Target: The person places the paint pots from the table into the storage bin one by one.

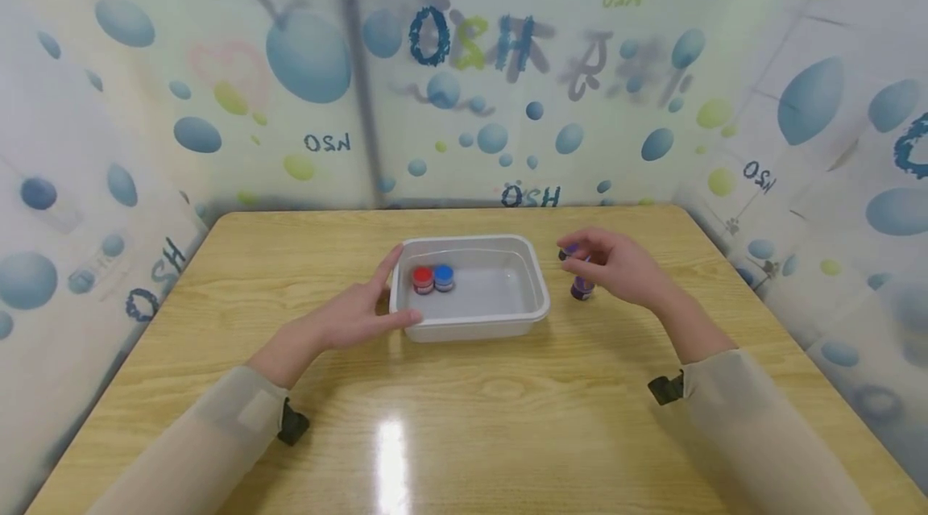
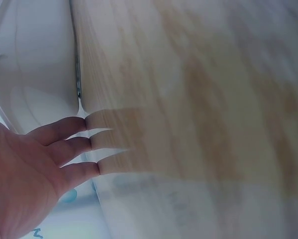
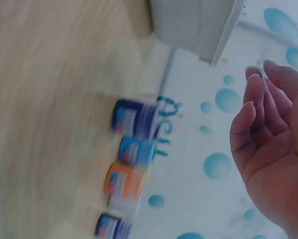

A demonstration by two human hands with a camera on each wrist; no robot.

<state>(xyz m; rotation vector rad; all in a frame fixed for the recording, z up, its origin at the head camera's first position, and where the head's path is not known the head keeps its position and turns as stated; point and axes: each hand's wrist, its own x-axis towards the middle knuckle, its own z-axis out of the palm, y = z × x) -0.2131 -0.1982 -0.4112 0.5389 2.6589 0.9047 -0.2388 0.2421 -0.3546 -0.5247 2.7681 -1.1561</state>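
Observation:
A white plastic tray (image 1: pixel 474 330) stands mid-table, holding a small red-lidded jar (image 1: pixel 423 280) and a blue-lidded jar (image 1: pixel 444 279) side by side at its left. My left hand (image 1: pixel 354 317) rests at the tray's left end, thumb over the front corner, index finger along the left rim. In the left wrist view its other fingers extend straight down to the table. Right of the tray, my right hand (image 1: pixel 616 267) hovers over a purple jar (image 1: pixel 582 289), fingers loosely bent and nothing held. A row with dark blue (image 3: pixel 131 118), light blue (image 3: pixel 137 151) and orange (image 3: pixel 123 180) jars shows in the right wrist view.
The wooden table (image 1: pixel 464 418) reaches back to a curtain (image 1: pixel 464 120) printed with balloons and letters, which also hangs on both sides. Another dark jar (image 3: pixel 111 227) stands at the bottom of the right wrist view.

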